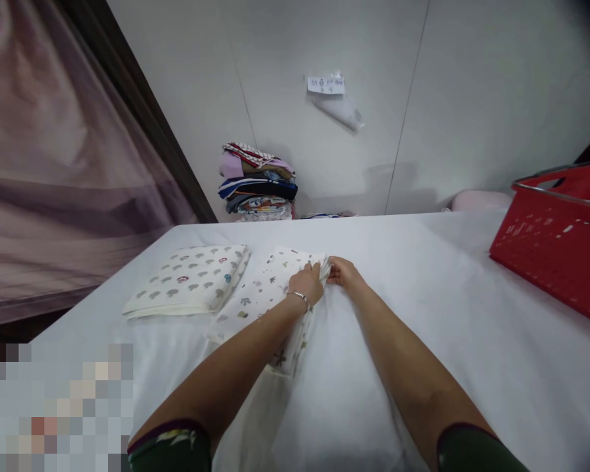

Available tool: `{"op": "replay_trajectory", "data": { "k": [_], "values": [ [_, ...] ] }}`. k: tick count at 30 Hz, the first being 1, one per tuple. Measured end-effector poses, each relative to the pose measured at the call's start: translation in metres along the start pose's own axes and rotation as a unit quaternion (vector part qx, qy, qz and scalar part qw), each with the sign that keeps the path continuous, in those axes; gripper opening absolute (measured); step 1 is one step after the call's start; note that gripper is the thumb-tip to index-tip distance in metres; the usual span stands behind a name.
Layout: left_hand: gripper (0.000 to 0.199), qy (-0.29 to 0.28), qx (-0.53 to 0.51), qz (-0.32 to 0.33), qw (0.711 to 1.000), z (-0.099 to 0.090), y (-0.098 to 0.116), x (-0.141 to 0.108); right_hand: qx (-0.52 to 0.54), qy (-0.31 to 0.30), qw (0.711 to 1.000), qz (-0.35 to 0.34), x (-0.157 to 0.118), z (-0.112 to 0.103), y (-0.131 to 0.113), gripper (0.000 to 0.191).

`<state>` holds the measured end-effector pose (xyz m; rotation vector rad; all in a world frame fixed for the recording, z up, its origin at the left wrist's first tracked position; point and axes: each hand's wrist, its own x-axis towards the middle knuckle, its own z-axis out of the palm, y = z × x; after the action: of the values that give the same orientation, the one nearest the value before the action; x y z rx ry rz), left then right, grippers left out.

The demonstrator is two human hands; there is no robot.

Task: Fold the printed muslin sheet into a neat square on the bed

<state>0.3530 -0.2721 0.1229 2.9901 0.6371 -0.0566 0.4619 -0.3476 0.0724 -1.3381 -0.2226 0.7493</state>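
Note:
A white cloth with small printed motifs (260, 285) lies folded in layers at the middle of the white-covered surface. My left hand (307, 283), with a bracelet at the wrist, is closed on its upper right part. Just to the right, my right hand (343, 271) has its fingers curled round the layered edge at the same corner. To the left lies a second folded cloth (191, 278), white with grey, red and blue mushroom-like prints; neither hand touches it.
The white sheet (423, 314) covers the surface. A red basket (555, 242) stands at the right. Behind the far edge is a stack of folded fabrics (258, 180) by the wall. A pinkish curtain (69, 131) hangs at the left. A paper label (326, 85) is on the wall.

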Motion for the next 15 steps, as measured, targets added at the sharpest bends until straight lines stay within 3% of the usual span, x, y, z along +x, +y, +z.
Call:
{"op": "replay_trajectory", "data": {
  "k": [8,11,15],
  "values": [
    [0.049,-0.010,-0.022,-0.001,1.000,-0.008,-0.004,-0.011,-0.019,0.057,0.998,-0.005,0.004,0.003,0.005,0.034],
    [0.053,-0.012,-0.032,0.013,0.999,-0.014,-0.007,-0.031,-0.027,0.057,0.998,-0.006,0.004,0.003,0.004,0.033],
    [0.053,0.013,-0.019,0.063,0.998,-0.013,-0.010,-0.076,-0.048,0.047,0.998,-0.007,0.000,0.002,0.001,0.029]
  ]
}}
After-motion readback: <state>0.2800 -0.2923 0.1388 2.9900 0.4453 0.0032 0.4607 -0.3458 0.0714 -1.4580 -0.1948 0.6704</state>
